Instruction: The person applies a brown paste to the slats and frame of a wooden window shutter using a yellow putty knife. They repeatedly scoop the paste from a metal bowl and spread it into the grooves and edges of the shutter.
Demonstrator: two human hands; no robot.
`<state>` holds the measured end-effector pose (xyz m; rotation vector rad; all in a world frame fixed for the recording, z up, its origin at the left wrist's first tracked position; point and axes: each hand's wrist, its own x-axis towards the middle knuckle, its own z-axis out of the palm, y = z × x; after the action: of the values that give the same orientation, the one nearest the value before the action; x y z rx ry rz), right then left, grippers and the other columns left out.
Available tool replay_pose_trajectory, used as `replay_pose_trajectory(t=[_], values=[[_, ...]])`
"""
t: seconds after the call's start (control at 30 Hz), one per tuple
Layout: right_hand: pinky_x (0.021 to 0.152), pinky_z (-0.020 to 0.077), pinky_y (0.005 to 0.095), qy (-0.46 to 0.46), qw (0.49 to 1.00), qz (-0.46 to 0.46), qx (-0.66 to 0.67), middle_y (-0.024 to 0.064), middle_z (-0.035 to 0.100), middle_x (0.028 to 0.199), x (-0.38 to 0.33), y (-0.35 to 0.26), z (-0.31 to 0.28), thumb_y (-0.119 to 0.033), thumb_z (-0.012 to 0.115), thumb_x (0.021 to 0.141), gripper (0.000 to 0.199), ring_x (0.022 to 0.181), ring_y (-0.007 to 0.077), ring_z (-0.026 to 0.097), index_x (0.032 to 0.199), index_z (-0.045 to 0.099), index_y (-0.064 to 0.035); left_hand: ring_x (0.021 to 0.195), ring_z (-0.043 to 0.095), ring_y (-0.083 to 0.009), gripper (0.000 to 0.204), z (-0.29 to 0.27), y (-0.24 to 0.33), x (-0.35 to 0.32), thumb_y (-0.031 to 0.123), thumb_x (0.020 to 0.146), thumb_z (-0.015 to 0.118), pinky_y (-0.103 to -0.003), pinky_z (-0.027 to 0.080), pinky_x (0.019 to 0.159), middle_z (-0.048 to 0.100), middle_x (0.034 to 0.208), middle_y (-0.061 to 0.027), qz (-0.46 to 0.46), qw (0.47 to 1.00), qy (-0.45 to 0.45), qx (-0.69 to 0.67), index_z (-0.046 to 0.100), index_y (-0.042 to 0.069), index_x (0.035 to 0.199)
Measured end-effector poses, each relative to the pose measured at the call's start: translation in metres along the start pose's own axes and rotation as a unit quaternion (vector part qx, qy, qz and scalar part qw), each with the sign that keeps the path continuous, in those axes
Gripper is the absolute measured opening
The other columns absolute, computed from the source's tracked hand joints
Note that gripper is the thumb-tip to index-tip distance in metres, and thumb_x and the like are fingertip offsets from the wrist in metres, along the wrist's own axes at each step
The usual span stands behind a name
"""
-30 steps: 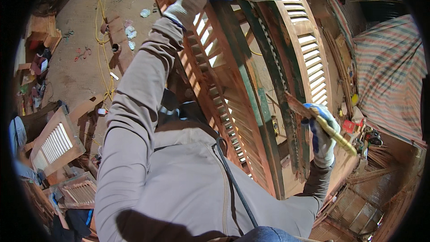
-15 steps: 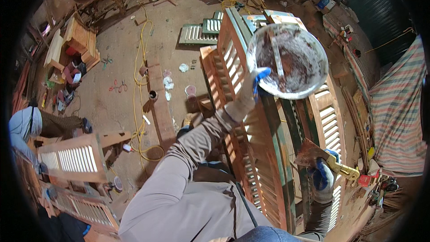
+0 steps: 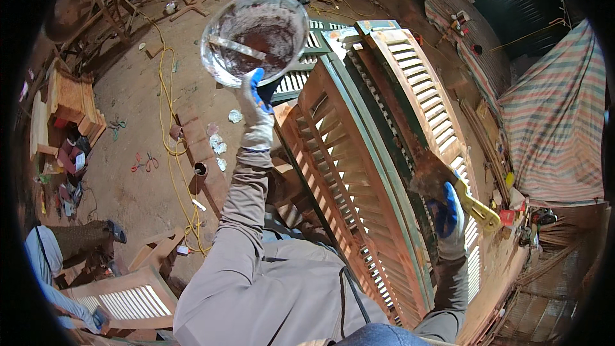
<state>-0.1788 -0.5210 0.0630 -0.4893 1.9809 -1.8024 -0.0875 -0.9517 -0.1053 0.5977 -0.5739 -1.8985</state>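
Note:
My left hand (image 3: 256,112), in a white glove with blue fingers, holds up a clear bowl (image 3: 254,37) smeared with brown paste; a flat stick lies inside it. My right hand (image 3: 450,221), gloved the same way, grips a putty knife (image 3: 448,182) with a yellow handle and a paste-covered blade. The blade rests against a tall wooden louvered shutter frame (image 3: 359,173) with a green edge that stands in front of me.
More louvered shutters (image 3: 426,99) lean beside the frame, and others lie on the dirt floor (image 3: 131,298). A yellow cable (image 3: 168,122) snakes over the ground. A striped tarp (image 3: 554,122) hangs right. A person (image 3: 61,263) sits at lower left near wooden boxes (image 3: 70,102).
My left hand has swung the bowl from upper right toward the upper left. My right hand with the putty knife stays on the frame at the right.

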Motion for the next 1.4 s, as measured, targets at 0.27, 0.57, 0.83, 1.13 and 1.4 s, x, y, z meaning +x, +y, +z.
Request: replay_pose_trajectory(t=[0.27, 0.57, 0.83, 1.13, 1.4], values=[[0.087, 0.0572, 0.0433, -0.078, 0.992, -0.001, 0.104, 0.0123, 0.046, 0.149, 0.065, 0.03, 0.044, -0.015, 0.047, 0.106, 0.04, 0.116, 0.0252, 0.061, 0.142, 0.049, 0.0014, 0.103, 0.068, -0.039, 0.029, -0.063, -0.009, 0.029, 0.019, 0.089, 0.059, -0.054, 0.058, 0.092, 0.066, 0.112, -0.0221, -0.105, 0.986, -0.025, -0.13, 0.06, -0.002, 0.109], [0.089, 0.059, 0.0437, -0.159, 0.981, -0.091, 0.07, 0.0153, 0.05, 0.142, 0.084, 0.031, 0.055, -0.003, 0.049, 0.102, 0.045, 0.12, 0.0269, 0.061, 0.146, 0.045, -0.0006, 0.099, 0.069, -0.0389, 0.025, -0.1, 0.008, 0.035, 0.021, 0.088, 0.061, -0.052, 0.06, 0.089, 0.069, 0.108, -0.0201, -0.145, 0.982, -0.029, -0.116, 0.062, 0.002, 0.105], [0.082, 0.0544, 0.0309, 0.074, 0.996, 0.049, -0.003, 0.0092, 0.067, 0.12, 0.082, -0.035, 0.171, -0.008, 0.063, 0.095, 0.039, 0.101, 0.0187, 0.066, 0.133, 0.058, -0.0022, 0.105, 0.068, -0.0409, 0.043, -0.027, -0.007, 0.112, 0.026, 0.093, 0.056, -0.052, 0.058, 0.093, 0.066, 0.118, -0.0259, -0.262, 0.953, -0.128, -0.082, 0.057, -0.003, 0.125], [0.086, 0.0539, 0.0431, 0.219, 0.73, -0.218, -0.61, 0.0149, 0.068, 0.115, 0.138, 0.026, 0.284, -0.006, 0.074, 0.075, 0.034, 0.1, 0.033, 0.066, 0.109, 0.071, -0.0015, 0.116, 0.062, -0.0429, 0.051, 0.027, -0.122, 0.134, 0.037, 0.098, 0.051, -0.056, 0.051, 0.102, 0.062, 0.127, -0.0256, -0.384, 0.895, -0.226, -0.009, 0.058, -0.004, 0.127], [0.081, 0.0544, 0.0368, 0.193, 0.678, -0.152, -0.693, 0.0055, 0.07, 0.116, 0.151, 0.033, 0.343, -0.011, 0.077, 0.075, 0.03, 0.1, 0.0263, 0.064, 0.105, 0.073, -0.012, 0.111, 0.065, -0.0373, 0.042, 0.017, -0.146, 0.106, 0.023, 0.102, 0.044, -0.047, 0.054, 0.097, 0.061, 0.127, -0.0236, -0.15, 0.897, -0.365, 0.201, 0.049, -0.001, 0.136]])
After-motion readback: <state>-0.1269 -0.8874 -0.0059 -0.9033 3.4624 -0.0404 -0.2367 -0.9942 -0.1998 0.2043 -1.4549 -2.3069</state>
